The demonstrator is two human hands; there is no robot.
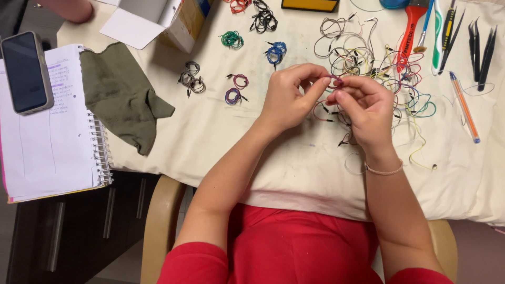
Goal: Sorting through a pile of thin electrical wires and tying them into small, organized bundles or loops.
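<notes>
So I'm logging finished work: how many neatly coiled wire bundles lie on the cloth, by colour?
Red coil: 1
Black coil: 1
Green coil: 1
Blue coil: 1
Grey coil: 1
Pink coil: 1
Purple coil: 1
Total: 7, not counting the loose tangle or the wire pinched between both hands.

Open: bare white cloth [221, 142] left of left hand [286, 100] | Blocked: loose wire tangle [368, 58] beyond right hand [365, 108]; coiled wire bundles [234, 89] ahead-left; olive rag [123, 94] far left; tweezers [481, 47], pen [464, 108] far right
</notes>
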